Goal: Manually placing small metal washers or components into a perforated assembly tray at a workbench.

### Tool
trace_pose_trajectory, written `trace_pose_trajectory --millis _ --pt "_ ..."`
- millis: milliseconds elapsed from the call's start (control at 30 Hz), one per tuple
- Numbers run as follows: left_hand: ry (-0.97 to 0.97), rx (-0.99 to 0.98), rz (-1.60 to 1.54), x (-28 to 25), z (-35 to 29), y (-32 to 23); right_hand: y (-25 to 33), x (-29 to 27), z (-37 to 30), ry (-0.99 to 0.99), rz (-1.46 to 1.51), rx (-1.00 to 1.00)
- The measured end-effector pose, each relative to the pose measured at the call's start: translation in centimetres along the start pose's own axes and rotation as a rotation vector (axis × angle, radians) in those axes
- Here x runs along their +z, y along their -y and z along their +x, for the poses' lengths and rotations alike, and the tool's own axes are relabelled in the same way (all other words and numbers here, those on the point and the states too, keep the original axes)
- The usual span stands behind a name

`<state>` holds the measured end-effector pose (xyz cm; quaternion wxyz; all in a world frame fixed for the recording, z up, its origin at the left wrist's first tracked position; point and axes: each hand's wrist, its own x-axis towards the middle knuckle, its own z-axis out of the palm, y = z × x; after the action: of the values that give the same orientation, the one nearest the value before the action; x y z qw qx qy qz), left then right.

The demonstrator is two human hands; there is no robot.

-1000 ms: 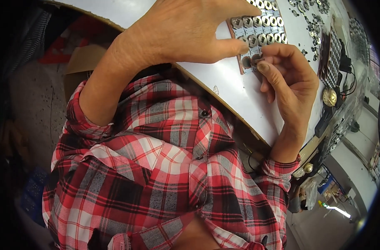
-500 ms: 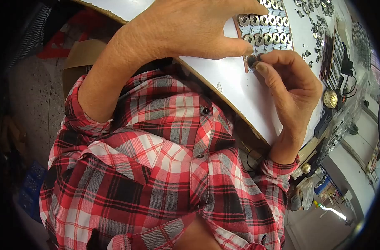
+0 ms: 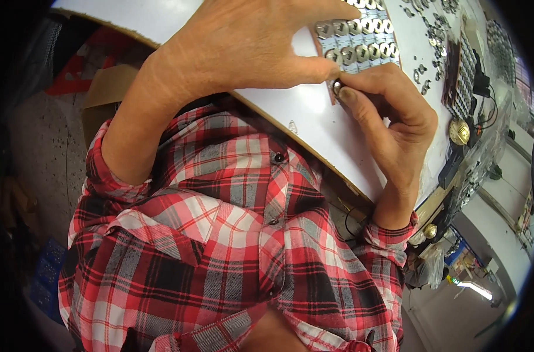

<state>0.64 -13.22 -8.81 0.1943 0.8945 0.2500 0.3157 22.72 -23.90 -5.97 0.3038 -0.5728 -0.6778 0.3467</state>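
A panel of small pale-blue circuit boards [image 3: 355, 43] lies on the white table, with rows of shiny round metal clips on it. My left hand [image 3: 249, 47] reaches over the panel's left edge, thumb and fingers spread apart, its thumb tip beside the near-left corner. My right hand [image 3: 393, 111] is at that same corner, thumb and forefinger pinching a small round shiny metal disc [image 3: 337, 86]. The disc is partly hidden by the fingertips. The two hands almost meet there; whether the left thumb touches the disc I cannot tell.
Loose small metal parts [image 3: 437, 35] are scattered over the far right of the white tabletop [image 3: 314, 114]. Beyond them stand another filled panel [image 3: 465, 76], a black cable and a round gold-coloured object [image 3: 459, 132]. The table's wooden edge [image 3: 331, 167] runs close to my body.
My right hand has moved slightly left with the disc, closer to my left thumb. The whole view has shifted a little, and the panel sits further left in it.
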Motion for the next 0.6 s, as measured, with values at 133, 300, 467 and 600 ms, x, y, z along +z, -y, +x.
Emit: trace_pose_trajectory --millis 133,300,467,600 --pt "-0.513 0.44 -0.309 5.6 0.1 4.1 0.1 0.3 0.3 0.02 -0.043 -0.064" --pt "-0.68 0.619 -0.545 8.0 1.7 5.2 -0.5 -0.4 0.6 0.092 0.041 -0.104" --pt "-0.693 0.619 -0.535 7.8 1.9 5.0 -2.1 -4.4 -0.4 -0.323 -0.258 -0.029" --pt "-0.672 0.604 -0.524 7.6 1.6 5.1 -4.4 -7.1 -0.4 -0.237 -0.381 -0.009"
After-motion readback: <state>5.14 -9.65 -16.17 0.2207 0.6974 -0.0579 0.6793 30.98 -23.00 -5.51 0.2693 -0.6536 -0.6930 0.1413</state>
